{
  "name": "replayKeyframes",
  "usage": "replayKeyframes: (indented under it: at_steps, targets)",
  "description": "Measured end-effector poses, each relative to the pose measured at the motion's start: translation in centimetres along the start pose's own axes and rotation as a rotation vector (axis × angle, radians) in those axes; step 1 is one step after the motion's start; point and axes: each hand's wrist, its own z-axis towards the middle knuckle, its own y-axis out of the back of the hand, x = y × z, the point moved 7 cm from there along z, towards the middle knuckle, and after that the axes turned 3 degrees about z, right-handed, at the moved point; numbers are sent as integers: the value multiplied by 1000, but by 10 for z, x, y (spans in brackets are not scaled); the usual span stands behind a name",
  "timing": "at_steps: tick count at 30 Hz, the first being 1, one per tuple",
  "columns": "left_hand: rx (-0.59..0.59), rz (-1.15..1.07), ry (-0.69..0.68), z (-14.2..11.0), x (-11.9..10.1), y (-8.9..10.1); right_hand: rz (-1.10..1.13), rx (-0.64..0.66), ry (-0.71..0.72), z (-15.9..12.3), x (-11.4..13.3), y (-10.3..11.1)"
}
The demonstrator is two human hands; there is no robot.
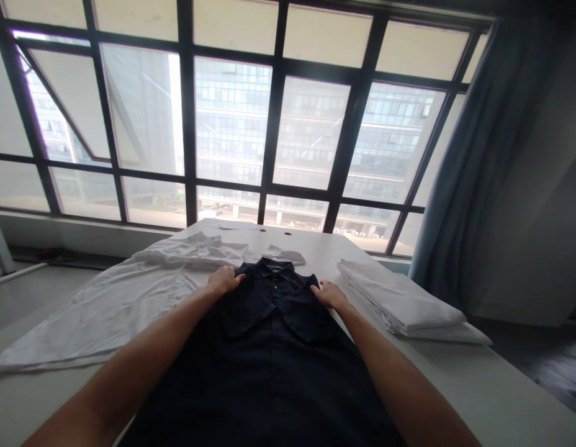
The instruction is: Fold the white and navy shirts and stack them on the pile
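Observation:
A dark navy button-up shirt (274,354) lies front side up on the white table, its collar (275,268) pointing away from me. At the shirt's left shoulder edge, my left hand (225,280) is closed with the cloth between thumb and fingers. My right hand (329,294) pinches the opposite shoulder edge in the same way. Both sleeves seem to be laid inward over the shirt's front, though the dark cloth makes this hard to make out. The lower part of the shirt runs out of the bottom of the view between my forearms.
A white shirt (125,304) is spread over the left side of the table (516,397). To the right is a stack of folded white cloth (404,298). A small white piece (284,253) lies beyond the collar. Windows and a grey-blue curtain (478,161) stand behind.

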Motion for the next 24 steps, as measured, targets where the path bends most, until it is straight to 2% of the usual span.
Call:
replayKeyframes:
  at_steps: [4,8,12,15,17,19,20,22,24]
  targets:
    - [80,-68,82,34,8,-18,90,-53,-7,35,-1,-9]
    - [49,-81,158,55,23,-21,103,-107,23,52,3,-13]
    - [32,-91,192,58,33,-24,5,-217,124,54,10,-15]
    - [-3,-79,189,50,29,-24,-162,-259,151,43,17,-16]
    - [-102,-26,111,43,18,-18,-290,-328,188,28,29,-11]
    - [-183,31,-81,35,2,-15,-354,-355,263,9,47,-5]
    - [-183,49,-193,32,-6,-17,-347,-338,300,-1,56,-3]
    - [-77,59,-340,26,-13,-29,-290,-245,338,-19,73,-2]
    - [65,65,-341,25,-8,-44,-239,-91,328,-35,85,-7]
